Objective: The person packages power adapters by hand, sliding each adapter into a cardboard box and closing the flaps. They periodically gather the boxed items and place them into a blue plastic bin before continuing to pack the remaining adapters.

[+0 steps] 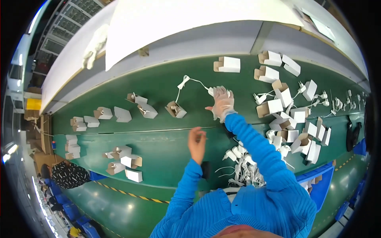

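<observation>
My right hand (222, 104), in a pale thin glove with the thumb tip bare, reaches over the far green belt. Its fingers lie stretched out and the thumb points away to the left. Against its fingertips is a white plug (210, 91); a white cable (198, 81) loops from there past a white cord piece (183, 82) down to an open small box (176, 110). Bare and loosely bent, my left hand (197, 142) hovers over the near belt, its thumb apart from the fingers and nothing visible in it.
Several white boxes (147, 110) stand to the left, others (282, 93) to the right among plugs and cables. A heap of white cables (244, 170) lies close to my body. Behind the belt runs a white shelf (190, 18); a blue bin (322, 190) stands at lower right.
</observation>
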Demonstrator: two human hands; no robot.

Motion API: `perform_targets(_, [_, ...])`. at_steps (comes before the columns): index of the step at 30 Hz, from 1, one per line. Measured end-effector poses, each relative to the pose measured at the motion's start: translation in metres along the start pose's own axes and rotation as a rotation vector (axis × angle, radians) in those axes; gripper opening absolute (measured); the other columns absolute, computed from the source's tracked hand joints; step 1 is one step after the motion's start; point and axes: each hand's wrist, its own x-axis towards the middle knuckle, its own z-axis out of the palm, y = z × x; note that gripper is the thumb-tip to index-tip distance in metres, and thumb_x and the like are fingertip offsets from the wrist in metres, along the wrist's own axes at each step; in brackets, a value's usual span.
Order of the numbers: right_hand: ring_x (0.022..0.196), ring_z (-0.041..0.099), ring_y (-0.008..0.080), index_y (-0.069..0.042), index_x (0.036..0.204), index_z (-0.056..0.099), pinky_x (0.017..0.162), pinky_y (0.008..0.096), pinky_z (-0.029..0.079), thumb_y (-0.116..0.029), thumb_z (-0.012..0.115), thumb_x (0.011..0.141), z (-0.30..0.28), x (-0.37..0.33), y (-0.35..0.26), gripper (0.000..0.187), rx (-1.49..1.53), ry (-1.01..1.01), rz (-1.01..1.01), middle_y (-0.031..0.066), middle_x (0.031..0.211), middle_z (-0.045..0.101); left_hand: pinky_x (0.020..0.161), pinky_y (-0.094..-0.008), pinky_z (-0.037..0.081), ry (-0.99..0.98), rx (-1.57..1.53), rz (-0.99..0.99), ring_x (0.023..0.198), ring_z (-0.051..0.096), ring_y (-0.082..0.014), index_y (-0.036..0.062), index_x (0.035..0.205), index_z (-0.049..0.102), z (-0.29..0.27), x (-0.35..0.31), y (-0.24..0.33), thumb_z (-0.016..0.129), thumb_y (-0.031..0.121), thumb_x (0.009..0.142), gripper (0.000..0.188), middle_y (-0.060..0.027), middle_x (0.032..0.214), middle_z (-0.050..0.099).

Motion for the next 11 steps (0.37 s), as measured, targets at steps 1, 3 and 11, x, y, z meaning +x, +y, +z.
perform_targets(1, [0.133, 0.029, 0.0245, -0.016, 0.121, 0.054, 0.105, 0.055, 0.02, -0.044, 0.059, 0.079, 0.005, 0.004, 0.007, 0.051, -0.003, 0.021, 0.001, 0.0073, 0.142, 0.034, 0.064, -0.0231, 0.045, -0.058, 0.033, -0.002, 0.074, 0.054, -0.0104, 0.0046, 0.111, 0.051, 0.016, -0.009, -0.001, 0.059, 0.004, 0.083, 0.029, -0.0048, 0.089, 0.058])
perform_targets(3, [0.133, 0.028, 0.0252, -0.019, 0.121, 0.054, 0.105, 0.055, 0.019, -0.043, 0.058, 0.081, 0.036, 0.022, 0.046, 0.047, -0.086, -0.058, 0.156, 0.007, 0.143, 0.032, 0.064, -0.0228, 0.046, -0.222, 0.123, 0.027, 0.077, 0.057, -0.0105, 0.0046, 0.108, 0.054, 0.054, -0.03, 0.022, 0.058, 0.005, 0.085, 0.024, -0.0064, 0.091, 0.061])
perform_targets(11, [0.137, 0.021, 0.0294, -0.018, 0.14, 0.03, 0.106, 0.0608, 0.013, -0.038, 0.072, 0.071, 0.002, 0.041, 0.055, 0.083, 0.057, -0.227, 0.001, 0.01, 0.151, 0.013, 0.076, -0.029, 0.048, -0.266, -0.318, -0.439, 0.089, 0.062, -0.0154, 0.0128, 0.119, 0.055, 0.006, -0.044, 0.035, 0.06, 0.024, 0.087, 0.034, -0.0087, 0.099, 0.064])
